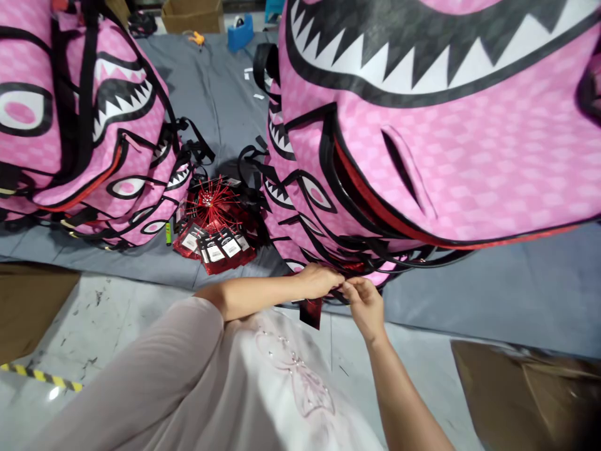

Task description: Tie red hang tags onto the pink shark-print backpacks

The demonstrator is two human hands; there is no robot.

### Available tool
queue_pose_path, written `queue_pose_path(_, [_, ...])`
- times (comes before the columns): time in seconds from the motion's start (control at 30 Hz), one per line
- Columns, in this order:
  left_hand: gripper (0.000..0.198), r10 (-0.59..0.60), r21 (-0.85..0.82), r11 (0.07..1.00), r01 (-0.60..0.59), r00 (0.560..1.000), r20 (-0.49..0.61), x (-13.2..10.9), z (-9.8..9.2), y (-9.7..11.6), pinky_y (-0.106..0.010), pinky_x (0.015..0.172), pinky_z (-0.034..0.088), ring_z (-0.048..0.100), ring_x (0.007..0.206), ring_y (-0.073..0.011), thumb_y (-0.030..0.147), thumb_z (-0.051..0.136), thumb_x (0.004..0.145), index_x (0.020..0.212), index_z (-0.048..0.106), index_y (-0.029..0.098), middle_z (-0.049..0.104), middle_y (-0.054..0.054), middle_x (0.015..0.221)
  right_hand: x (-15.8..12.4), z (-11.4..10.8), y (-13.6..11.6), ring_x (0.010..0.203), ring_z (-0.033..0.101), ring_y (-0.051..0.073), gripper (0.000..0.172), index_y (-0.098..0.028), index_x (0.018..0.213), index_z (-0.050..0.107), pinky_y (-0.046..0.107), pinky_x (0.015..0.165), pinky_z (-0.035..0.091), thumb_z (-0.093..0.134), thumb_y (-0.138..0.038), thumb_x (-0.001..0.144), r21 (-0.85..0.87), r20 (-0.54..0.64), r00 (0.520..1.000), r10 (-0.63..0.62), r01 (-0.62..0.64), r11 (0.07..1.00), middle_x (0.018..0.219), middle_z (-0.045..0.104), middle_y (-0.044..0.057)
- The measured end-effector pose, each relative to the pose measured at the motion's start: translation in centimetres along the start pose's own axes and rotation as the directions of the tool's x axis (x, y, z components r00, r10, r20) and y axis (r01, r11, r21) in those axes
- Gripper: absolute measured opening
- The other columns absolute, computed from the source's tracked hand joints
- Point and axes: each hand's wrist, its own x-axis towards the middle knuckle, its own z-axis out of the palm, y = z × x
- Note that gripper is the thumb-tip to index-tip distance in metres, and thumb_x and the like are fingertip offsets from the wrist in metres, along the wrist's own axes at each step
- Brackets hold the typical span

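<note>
My left hand is closed at the lower edge of a stack of pink backpacks with shark-mouth print. My right hand meets it there, thumb and finger pinched together. What the fingertips hold is too small to make out. Just below the left hand hangs a dark red hang tag. Above both hands leans the top pink backpack, with its red-edged pocket partly unzipped. Black carry handles loop out beside the right hand.
Left of the stack lies a bunch of red hang tags with red strings. Another pile of pink backpacks fills the table's left side. Farther back are a blue tape dispenser and a cardboard box. Flattened cardboard lies on the floor.
</note>
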Motion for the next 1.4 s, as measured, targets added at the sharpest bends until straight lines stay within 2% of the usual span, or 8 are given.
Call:
queue_pose_path(0.13, [0.013,-0.027,0.003,1.000,0.027,0.996,-0.083,0.13,-0.08,0.02,-0.026,0.068,0.044,0.065,0.088,-0.0175,0.023,0.051,0.091,0.097,0.061,0.017,0.070,-0.004,0.097,0.13,0.08,0.08,0.057,0.055,0.014,0.042,-0.021,0.078,0.055,0.027,0.053,0.046,0.071,-0.059,0.070,0.004,-0.009,1.000,0.020,-0.020,1.000,0.064,0.059,-0.001])
queue_pose_path(0.27, [0.015,0.027,0.038,0.999,-0.027,1.000,0.017,0.26,-0.29,0.25,-0.026,0.068,0.044,0.065,0.089,-0.0175,0.019,0.048,0.091,0.092,0.063,0.018,0.070,-0.003,0.093,0.08,-0.01,0.19,0.059,0.055,0.014,0.042,-0.021,0.080,0.056,0.027,0.054,0.046,0.072,-0.059,0.071,0.012,-0.022,0.999,0.023,-0.023,1.000,0.065,0.059,-0.001])
queue_pose_path(0.43, [0.014,0.007,0.057,0.998,-0.003,0.998,-0.060,0.36,-0.24,0.57,-0.027,0.067,0.045,0.065,0.086,-0.0186,0.020,0.052,0.091,0.100,0.061,0.015,0.069,-0.006,0.096,-0.02,-0.10,0.15,0.059,0.056,0.014,0.044,-0.021,0.081,0.055,0.027,0.054,0.048,0.072,-0.060,0.069,0.027,-0.024,0.999,0.026,-0.025,0.999,0.067,0.060,-0.001])
queue_pose_path(0.57, [0.017,0.057,0.030,0.998,-0.057,0.998,0.000,0.37,-0.26,0.41,-0.027,0.064,0.042,0.066,0.087,-0.0184,0.024,0.046,0.095,0.095,0.061,0.018,0.069,-0.003,0.093,0.00,-0.20,0.19,0.057,0.056,0.014,0.043,-0.021,0.080,0.056,0.026,0.053,0.047,0.073,-0.059,0.069,0.033,-0.031,0.999,0.021,-0.020,0.999,0.066,0.060,-0.001])
queue_pose_path(1.0, [0.012,0.049,0.025,0.999,-0.048,0.998,-0.048,0.58,-0.72,0.02,-0.027,0.065,0.042,0.065,0.091,-0.0190,0.022,0.059,0.086,0.098,0.058,0.018,0.069,-0.004,0.102,0.36,-0.23,0.33,0.054,0.056,0.014,0.045,-0.021,0.081,0.059,0.027,0.053,0.046,0.077,-0.058,0.065,0.038,-0.072,0.996,0.049,-0.046,0.998,0.063,0.062,0.000])
queue_pose_path(1.13, [0.010,0.067,0.004,0.998,-0.067,0.997,0.029,0.75,-0.63,-0.03,-0.028,0.062,0.041,0.065,0.089,-0.0189,0.022,0.053,0.089,0.094,0.061,0.019,0.070,-0.002,0.099,0.27,-0.21,0.28,0.056,0.058,0.014,0.046,-0.020,0.081,0.058,0.026,0.052,0.045,0.077,-0.058,0.065,0.035,-0.083,0.995,0.054,-0.052,0.998,0.064,0.061,0.000])
queue_pose_path(1.3, [0.016,0.008,0.018,1.000,-0.006,0.998,-0.063,0.67,-0.09,-0.14,-0.028,0.062,0.040,0.065,0.088,-0.0187,0.022,0.046,0.094,0.096,0.061,0.016,0.069,-0.005,0.099,0.12,0.15,-0.12,0.054,0.057,0.013,0.048,-0.019,0.082,0.058,0.025,0.051,0.045,0.077,-0.060,0.064,0.033,-0.114,0.992,0.045,-0.042,0.999,0.062,0.061,-0.001])
queue_pose_path(1.4, [0.016,0.057,0.000,0.998,-0.057,0.998,-0.027,0.55,-0.36,-0.18,-0.027,0.064,0.041,0.066,0.089,-0.0182,0.021,0.047,0.093,0.098,0.061,0.016,0.070,-0.005,0.099,0.11,0.45,-0.05,0.054,0.057,0.012,0.050,-0.018,0.082,0.058,0.023,0.051,0.044,0.079,-0.059,0.062,0.069,-0.141,0.987,0.076,-0.067,0.995,0.063,0.061,-0.001])
